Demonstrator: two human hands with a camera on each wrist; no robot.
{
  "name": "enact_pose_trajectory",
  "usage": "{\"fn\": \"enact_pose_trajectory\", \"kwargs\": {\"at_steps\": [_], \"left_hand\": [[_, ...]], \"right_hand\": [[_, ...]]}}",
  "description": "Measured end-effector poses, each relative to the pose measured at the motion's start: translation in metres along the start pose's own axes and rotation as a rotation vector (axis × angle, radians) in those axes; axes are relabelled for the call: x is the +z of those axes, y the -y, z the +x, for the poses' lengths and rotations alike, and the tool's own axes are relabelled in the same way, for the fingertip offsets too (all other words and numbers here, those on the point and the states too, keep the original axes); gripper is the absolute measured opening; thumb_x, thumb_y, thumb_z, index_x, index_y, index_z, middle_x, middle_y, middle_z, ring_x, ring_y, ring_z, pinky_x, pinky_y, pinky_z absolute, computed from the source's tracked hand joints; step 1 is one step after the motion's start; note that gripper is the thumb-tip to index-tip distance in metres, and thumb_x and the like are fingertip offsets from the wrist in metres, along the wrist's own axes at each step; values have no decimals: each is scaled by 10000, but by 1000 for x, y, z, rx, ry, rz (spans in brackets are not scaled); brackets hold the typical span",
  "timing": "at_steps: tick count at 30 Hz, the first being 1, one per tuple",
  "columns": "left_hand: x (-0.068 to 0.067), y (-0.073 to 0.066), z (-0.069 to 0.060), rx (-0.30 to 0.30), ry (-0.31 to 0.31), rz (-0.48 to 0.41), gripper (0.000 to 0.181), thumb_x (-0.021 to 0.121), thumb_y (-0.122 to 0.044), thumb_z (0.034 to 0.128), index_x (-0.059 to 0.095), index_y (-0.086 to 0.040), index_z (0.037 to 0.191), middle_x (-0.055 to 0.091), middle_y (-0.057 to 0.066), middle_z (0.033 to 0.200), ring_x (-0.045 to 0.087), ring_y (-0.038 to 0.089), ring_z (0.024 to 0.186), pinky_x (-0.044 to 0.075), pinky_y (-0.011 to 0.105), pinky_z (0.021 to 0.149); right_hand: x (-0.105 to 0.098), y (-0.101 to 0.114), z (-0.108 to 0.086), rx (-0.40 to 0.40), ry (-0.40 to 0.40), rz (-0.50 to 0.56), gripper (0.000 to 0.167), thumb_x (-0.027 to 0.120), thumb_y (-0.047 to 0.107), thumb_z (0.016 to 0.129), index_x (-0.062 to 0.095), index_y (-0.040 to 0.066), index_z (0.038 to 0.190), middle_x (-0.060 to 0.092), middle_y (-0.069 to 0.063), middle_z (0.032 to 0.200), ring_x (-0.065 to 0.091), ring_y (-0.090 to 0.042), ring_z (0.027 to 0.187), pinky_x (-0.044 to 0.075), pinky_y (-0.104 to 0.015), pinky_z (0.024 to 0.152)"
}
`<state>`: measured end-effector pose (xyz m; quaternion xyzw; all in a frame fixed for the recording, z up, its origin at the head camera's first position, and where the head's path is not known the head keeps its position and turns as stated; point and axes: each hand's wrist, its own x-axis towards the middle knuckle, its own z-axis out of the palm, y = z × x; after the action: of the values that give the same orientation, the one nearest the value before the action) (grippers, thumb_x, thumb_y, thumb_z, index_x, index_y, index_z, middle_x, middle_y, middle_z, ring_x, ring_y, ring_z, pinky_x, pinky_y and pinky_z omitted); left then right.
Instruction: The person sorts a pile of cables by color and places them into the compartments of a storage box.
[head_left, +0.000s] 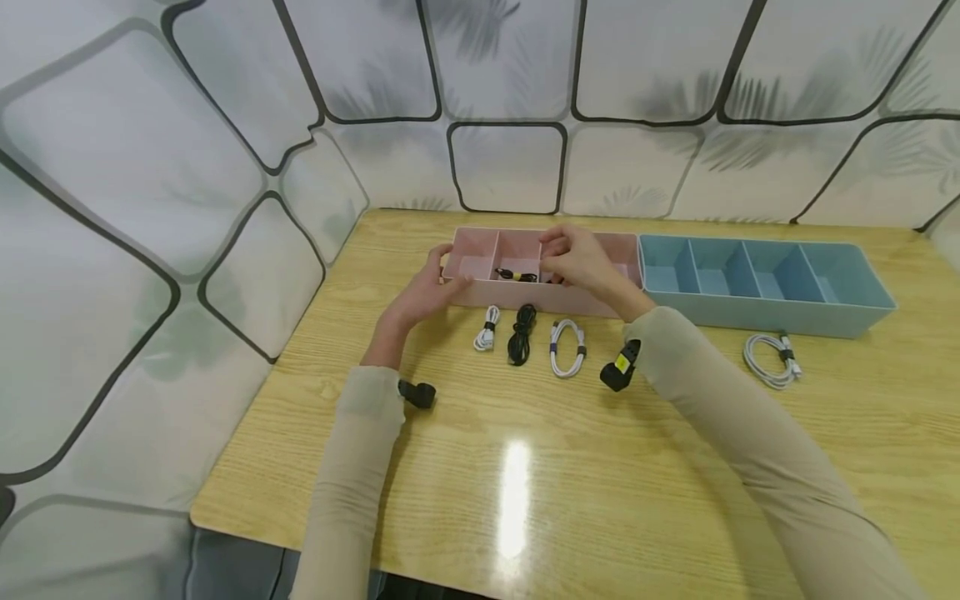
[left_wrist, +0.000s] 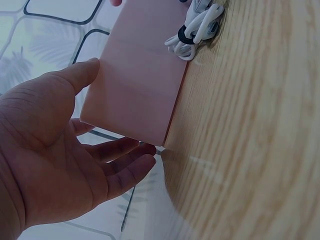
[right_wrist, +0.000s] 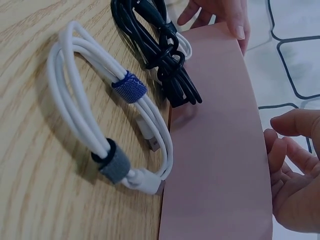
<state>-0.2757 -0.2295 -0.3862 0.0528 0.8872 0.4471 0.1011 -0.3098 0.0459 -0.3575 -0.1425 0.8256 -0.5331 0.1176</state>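
While the left hand (head_left: 425,292) rests against the left end of a long pink box with compartments (head_left: 487,293), its fingers loosely spread, the right hand (head_left: 581,262) bends its fingers close together over the third compartment; whether they pinch anything cannot be told. A small black cable bundle with a yellowish band (head_left: 516,276) lies in the second compartment. Just in front, on the pale wood-grain surface (head_left: 450,467), sit a white cable bundle with a black tie (head_left: 487,330), a black cable bundle (head_left: 521,337) and an oval white cable loop (head_left: 567,374). A light-blue box with compartments (head_left: 765,312) adjoins on the right, a coiled white cable (head_left: 786,380) before it. The right hand and wrist partly cover the pink box's right half. Only the right wrist view makes out the loop's metal plug; there the pink wall hides the contents. The left wrist view crops the white bundle.
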Motion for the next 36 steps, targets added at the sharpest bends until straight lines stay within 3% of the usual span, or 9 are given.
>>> {"fn": "enact_pose_trajectory", "kwargs": {"at_steps": [20,28,36], "left_hand": [[0,-4,-3,-19,4,20,740,529,-384,1025,90,-186,1587,351,252,1525,407,356,1358,327,518,1110],[0,-2,-2,-13,0,28,751,529,-408,1018,92,-184,1586,354,251,1520,412,355,1350,329,520,1109],[0,0,0,-18,5,39,756,522,-419,1020,78,-192,1589,345,242,1531,402,352,1363,319,519,1117]], "right_hand": [[-5,4,-12,-4,5,-54,405,647,56,918,538,16,1307,620,-163,1069,609,-216,674,518,-309,555],[0,6,-22,-19,36,-59,403,644,48,915,552,47,1307,631,-150,1053,636,-335,781,552,-414,616],[8,4,-29,-8,93,-10,393,613,14,914,548,27,1301,631,-138,980,643,-234,688,562,-379,591]]}}
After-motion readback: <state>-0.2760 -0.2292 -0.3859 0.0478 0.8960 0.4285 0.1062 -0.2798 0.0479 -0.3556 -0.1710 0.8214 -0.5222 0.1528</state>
